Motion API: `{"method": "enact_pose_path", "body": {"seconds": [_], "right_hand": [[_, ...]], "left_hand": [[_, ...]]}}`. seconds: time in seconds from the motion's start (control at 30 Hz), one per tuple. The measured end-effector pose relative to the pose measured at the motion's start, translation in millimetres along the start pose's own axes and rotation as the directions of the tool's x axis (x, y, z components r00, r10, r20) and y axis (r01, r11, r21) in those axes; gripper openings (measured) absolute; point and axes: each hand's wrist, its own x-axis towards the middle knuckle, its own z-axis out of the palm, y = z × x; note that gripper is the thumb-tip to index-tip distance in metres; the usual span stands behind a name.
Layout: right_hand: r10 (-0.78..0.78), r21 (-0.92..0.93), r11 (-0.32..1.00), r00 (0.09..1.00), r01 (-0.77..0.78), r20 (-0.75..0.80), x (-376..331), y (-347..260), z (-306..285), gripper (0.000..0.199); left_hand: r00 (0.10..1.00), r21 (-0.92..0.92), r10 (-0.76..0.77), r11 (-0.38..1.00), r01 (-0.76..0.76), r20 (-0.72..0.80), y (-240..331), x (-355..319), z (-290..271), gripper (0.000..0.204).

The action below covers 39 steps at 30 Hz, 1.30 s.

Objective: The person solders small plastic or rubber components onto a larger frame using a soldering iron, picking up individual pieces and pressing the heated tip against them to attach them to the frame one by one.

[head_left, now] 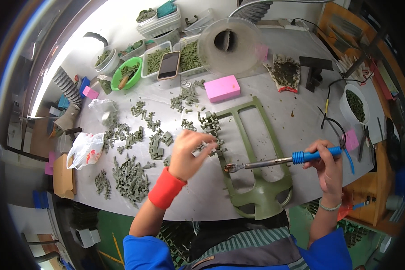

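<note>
My right hand (324, 162) is wrapped round the blue handle of a soldering iron (272, 162). Its metal shaft points left, and the dark, crusted tip is over the left bar of an olive-green plastic frame (267, 191). My left hand (191, 150), above a red wristband, hovers at the frame's left side with thumb and fingers apart. Nothing shows between them. Just beyond its fingers, small grey-green plastic parts (210, 123) cluster along the frame's edge. More loose parts (131, 181) lie in heaps to the left of my left forearm.
A pink block (222, 88) sits beyond the frame. At the back are parts tubs (155, 58) with a phone (168, 65) on top, a green bowl (126, 73) and a large clear funnel-like hood (231, 47). A stained glove (284, 73), cables and a white bowl (354, 104) lie right.
</note>
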Motion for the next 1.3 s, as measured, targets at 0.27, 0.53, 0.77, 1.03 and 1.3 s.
{"method": "enact_pose_path", "body": {"seconds": [0.27, 0.53, 0.77, 1.03, 1.3], "right_hand": [[-0.061, 0.005, 0.998, 0.998, 0.061, 0.004, -1.0, -8.4, -9.0, 0.021], [-0.115, -0.015, 0.993, 0.993, 0.115, -0.035, 3.4, -18.1, -12.6, 0.021], [-0.124, -0.013, 0.992, 0.989, 0.124, -0.084, 13.6, -17.9, -12.8, 0.021], [-0.145, -0.010, 0.989, 0.980, 0.145, -0.137, 25.5, -10.9, -4.6, 0.022], [-0.180, -0.002, 0.984, 0.980, 0.181, -0.087, 53.7, 14.0, -0.9, 0.022]], "left_hand": [[0.900, 0.143, -0.374, 0.901, 0.410, -0.222, -158.2, 50.4, -7.7, 0.016], [0.863, 0.274, -0.505, 0.831, 0.484, 0.008, -181.9, 85.4, 8.3, 0.027], [0.928, 0.338, -0.372, 0.875, 0.346, 0.013, -167.8, 59.4, -7.3, 0.026], [0.923, -0.299, -0.383, 0.884, 0.360, -0.020, -92.3, 47.9, -27.2, 0.023], [0.992, -0.286, -0.128, 0.949, 0.129, 0.025, -12.7, 80.5, 38.8, 0.011]]}}
